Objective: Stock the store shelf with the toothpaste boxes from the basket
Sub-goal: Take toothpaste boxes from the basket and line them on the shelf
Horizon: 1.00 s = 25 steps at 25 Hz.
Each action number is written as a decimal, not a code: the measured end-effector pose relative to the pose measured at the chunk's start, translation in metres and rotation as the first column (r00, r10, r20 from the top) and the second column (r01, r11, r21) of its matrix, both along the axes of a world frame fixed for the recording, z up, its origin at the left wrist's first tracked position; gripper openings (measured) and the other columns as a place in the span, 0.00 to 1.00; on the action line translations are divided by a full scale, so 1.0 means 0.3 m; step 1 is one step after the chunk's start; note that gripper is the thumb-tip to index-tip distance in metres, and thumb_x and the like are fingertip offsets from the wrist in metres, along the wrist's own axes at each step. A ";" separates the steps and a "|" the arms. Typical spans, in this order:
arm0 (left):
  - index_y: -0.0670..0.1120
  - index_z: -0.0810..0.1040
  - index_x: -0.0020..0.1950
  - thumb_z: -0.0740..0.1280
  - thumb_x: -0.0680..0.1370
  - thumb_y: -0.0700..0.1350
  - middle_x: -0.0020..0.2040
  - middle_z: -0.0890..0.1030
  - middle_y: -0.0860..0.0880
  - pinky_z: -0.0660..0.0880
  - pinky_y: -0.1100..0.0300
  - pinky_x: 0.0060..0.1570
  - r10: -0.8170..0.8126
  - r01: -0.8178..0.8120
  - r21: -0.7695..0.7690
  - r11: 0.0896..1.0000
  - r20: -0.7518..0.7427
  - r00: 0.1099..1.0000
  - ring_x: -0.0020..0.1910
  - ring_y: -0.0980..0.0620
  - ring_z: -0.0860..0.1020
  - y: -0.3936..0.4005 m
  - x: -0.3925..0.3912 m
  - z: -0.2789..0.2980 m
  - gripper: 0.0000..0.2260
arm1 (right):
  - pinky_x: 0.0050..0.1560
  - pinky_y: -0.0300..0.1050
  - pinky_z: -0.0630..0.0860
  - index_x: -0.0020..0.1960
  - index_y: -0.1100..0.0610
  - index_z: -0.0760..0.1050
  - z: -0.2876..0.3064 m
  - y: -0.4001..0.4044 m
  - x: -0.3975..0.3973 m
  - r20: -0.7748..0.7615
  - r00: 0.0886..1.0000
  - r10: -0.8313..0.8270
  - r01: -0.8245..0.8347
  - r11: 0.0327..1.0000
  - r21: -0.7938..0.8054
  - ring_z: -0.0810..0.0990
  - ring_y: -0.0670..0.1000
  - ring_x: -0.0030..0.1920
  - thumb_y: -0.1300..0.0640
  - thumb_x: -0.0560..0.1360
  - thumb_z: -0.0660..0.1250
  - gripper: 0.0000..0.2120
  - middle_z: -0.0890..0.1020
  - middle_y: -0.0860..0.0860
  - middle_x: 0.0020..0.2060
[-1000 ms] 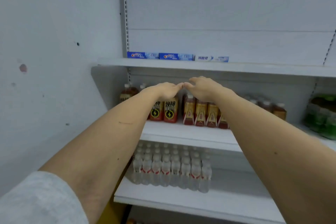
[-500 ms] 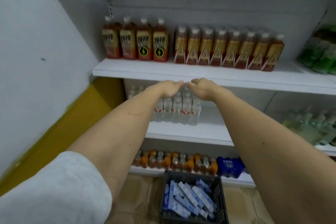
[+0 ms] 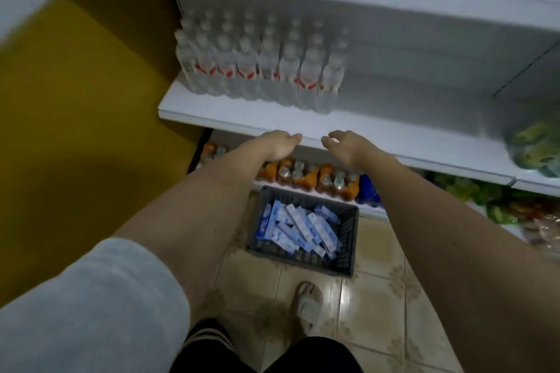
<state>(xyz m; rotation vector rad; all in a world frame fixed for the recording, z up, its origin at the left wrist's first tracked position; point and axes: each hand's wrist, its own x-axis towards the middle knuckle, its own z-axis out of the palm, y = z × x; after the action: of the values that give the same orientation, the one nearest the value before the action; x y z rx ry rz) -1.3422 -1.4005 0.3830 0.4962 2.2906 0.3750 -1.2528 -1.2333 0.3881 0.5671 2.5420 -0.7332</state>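
Toothpaste boxes lie in a loose heap inside the dark basket, which stands on the tiled floor just in front of the lowest shelf, below both of your arms. Your left hand and your right hand are both stretched forward, in front of the edge of the white shelf that carries the clear water bottles. Both hands hold nothing; the fingers are loose and a little curved, and there is a small gap between the two hands. The boxes are well apart from your fingers, lower and nearer to your body than the hands are, so I think the coming move must go down and back, not forward. The basket sits between your two forearms in the picture, maybe a little closer under the right one, but I cannot tell surely which hand is nearer. Most boxes have their long side going diagonally, from far-left to near-right, and some cross over others. For this reason I judge that a grip across the short side of one top box will be the easiest. The orange bottles on the bottom shelf stand just behind the basket. Your foot in a sandal is near its front edge.
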 end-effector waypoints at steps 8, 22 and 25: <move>0.48 0.62 0.33 0.58 0.83 0.47 0.31 0.60 0.46 0.62 0.53 0.38 0.158 -0.115 -0.145 0.983 0.327 0.932 0.30 0.48 0.60 -0.055 0.146 -0.921 0.19 | 0.59 0.55 0.71 0.79 0.54 0.53 -0.920 -0.072 0.215 0.350 0.936 0.028 0.064 0.966 -0.250 0.73 0.61 0.63 0.44 0.83 0.53 0.29 0.62 0.57 0.76; 0.43 0.71 0.69 0.60 0.80 0.42 0.63 0.77 0.41 0.75 0.53 0.54 0.569 -0.573 -0.123 0.811 0.396 0.721 0.60 0.42 0.77 -0.111 0.060 -2.090 0.17 | 0.65 0.50 0.72 0.76 0.60 0.61 -2.101 -0.358 0.026 0.505 0.820 -0.269 0.523 0.709 -0.472 0.73 0.58 0.68 0.56 0.78 0.65 0.29 0.68 0.56 0.73; 0.44 0.67 0.74 0.60 0.79 0.38 0.65 0.76 0.44 0.75 0.51 0.58 0.600 -0.617 -0.084 0.782 0.365 0.711 0.62 0.43 0.76 -0.097 0.010 -2.232 0.22 | 0.54 0.45 0.72 0.76 0.60 0.62 -2.270 -0.411 -0.010 0.522 0.773 -0.360 0.616 0.620 -0.485 0.74 0.57 0.65 0.59 0.80 0.62 0.26 0.71 0.55 0.71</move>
<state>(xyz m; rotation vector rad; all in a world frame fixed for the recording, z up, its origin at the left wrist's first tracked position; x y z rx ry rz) -1.3393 -1.4295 -0.2865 -0.3313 2.0077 0.7744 -1.2559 -1.3568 -0.2930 1.0628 1.5976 -1.4474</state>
